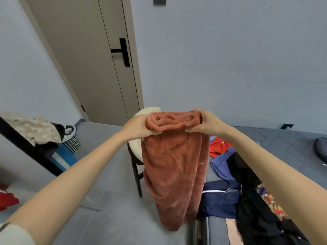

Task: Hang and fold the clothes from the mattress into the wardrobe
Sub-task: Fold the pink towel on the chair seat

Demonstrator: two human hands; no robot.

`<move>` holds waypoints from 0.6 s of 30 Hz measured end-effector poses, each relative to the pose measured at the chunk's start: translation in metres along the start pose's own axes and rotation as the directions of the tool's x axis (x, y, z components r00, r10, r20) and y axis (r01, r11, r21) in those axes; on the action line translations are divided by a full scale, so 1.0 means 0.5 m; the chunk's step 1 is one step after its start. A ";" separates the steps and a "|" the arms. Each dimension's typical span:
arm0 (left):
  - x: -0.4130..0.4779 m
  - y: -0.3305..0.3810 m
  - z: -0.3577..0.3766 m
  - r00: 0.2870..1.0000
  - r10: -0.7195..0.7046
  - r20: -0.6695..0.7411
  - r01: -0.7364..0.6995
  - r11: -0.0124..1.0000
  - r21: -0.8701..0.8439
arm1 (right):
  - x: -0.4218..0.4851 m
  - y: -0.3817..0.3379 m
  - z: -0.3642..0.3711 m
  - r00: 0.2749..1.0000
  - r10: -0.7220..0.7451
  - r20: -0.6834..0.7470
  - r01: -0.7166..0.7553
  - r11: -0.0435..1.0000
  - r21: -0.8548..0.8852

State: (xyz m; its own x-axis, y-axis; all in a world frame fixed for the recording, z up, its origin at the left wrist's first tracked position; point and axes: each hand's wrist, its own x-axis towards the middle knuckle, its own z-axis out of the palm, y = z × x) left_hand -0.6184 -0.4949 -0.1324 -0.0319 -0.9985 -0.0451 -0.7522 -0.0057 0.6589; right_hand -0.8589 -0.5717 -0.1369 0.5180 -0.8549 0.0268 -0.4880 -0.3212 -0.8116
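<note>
A pair of rust-orange fleece trousers (174, 167) hangs in the air in front of me, legs dangling toward the floor. My left hand (137, 127) grips the left end of the waistband and my right hand (205, 122) grips the right end, thumbs underneath. The waistband is bunched between them. On the grey mattress (276, 144) at the right lies a heap of clothes: a red garment (218, 145), a blue one (221, 167), a navy piece with a white stripe (219, 197) and a black garment with a coloured print (256, 195).
A cream-seated chair with dark legs (135, 152) stands right behind the trousers. A closed door (92, 59) is at the back. At the left stand a dark rack with a patterned cloth (30, 128) and a laundry basket (71, 138). Grey floor lies below.
</note>
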 end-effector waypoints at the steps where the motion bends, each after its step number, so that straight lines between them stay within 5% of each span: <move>1: 0.030 0.008 0.007 1.000 -0.012 0.014 0.012 1.000 -0.015 | 0.022 0.019 -0.013 1.000 -0.001 -0.023 0.000 1.000 -0.022; 10: 0.306 0.015 0.071 0.985 -0.152 0.076 0.170 0.913 -0.370 | 0.209 0.168 -0.098 0.982 -0.004 -0.187 -0.038 0.974 -0.223; 18: 0.591 -0.048 0.093 0.981 -0.155 0.119 0.194 0.844 -0.500 | 0.401 0.247 -0.117 0.930 0.044 -0.365 -0.079 0.993 -0.084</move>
State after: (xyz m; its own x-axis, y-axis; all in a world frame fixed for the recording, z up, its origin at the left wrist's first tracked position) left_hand -0.6402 -0.7871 -0.1964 0.0066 -0.9718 -0.2358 -0.3117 -0.2261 0.9229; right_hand -0.8564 -0.8066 -0.1976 0.2041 -0.9577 0.2026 -0.5848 -0.2853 -0.7594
